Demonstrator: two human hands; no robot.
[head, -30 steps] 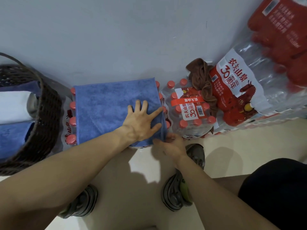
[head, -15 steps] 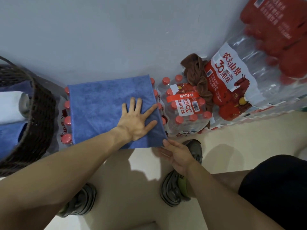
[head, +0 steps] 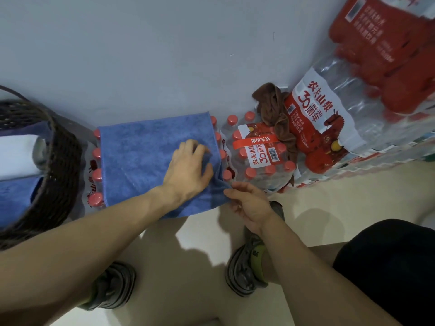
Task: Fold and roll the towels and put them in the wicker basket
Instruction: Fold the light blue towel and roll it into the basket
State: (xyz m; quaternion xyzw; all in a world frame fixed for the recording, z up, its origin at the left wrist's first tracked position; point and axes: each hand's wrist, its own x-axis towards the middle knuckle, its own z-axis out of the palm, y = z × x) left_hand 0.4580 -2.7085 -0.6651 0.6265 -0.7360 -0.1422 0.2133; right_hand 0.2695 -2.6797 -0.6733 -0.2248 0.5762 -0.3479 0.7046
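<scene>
Left hand (head: 188, 170) newly bunching towel (head: 141, 161)

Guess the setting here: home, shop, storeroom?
Probably a storeroom corner or home stock area: shrink-wrapped packs of bottled water stacked on a bare tiled floor against a plain wall, one pack serving as the folding surface.

My 1 head camera looks steeply down and forward, close over the blue towel (head: 141, 158), toward the wall (head: 164, 55).
</scene>
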